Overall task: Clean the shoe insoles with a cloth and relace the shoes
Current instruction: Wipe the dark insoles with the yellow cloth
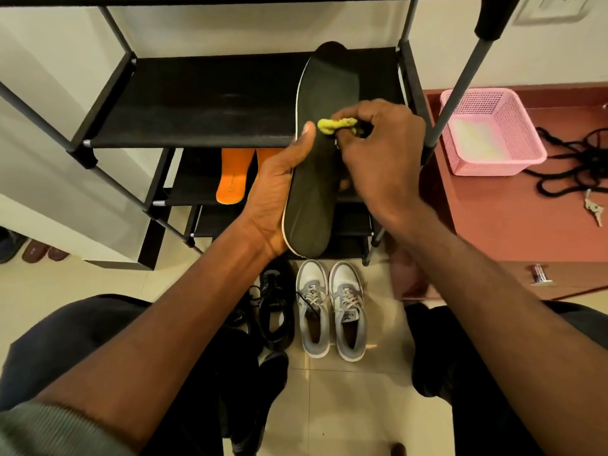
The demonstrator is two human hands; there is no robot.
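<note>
A black shoe rack point(197, 100) with grey poles fills the upper half of the frame, standing against a pale wall on a cream tiled floor point(345, 406). Its top fabric shelf is dark and bare on the left; a lower shelf, centre left, holds two orange insoles point(232, 174). At the right edge stands a reddish-brown cabinet point(510, 225), and on its top sit a pink plastic basket point(490, 130), a tangle of black laces point(572, 166) and, near them, a small set of keys point(594, 209). A wall socket point(559, 4) shows in the upper right corner.

On the floor at lower centre stand a pair of grey-and-white sneakers point(330, 311), laced, and just left of them a black shoe point(274, 311) with loose laces.

In the middle of the frame a dark insole point(312, 179) with a pale edge is held up in front of the rack. The left hand point(276, 192) grips its lower left edge, thumb along the rim. The right hand point(378, 153) pinches a small yellow cloth point(332, 125) against the insole's upper surface.
</note>
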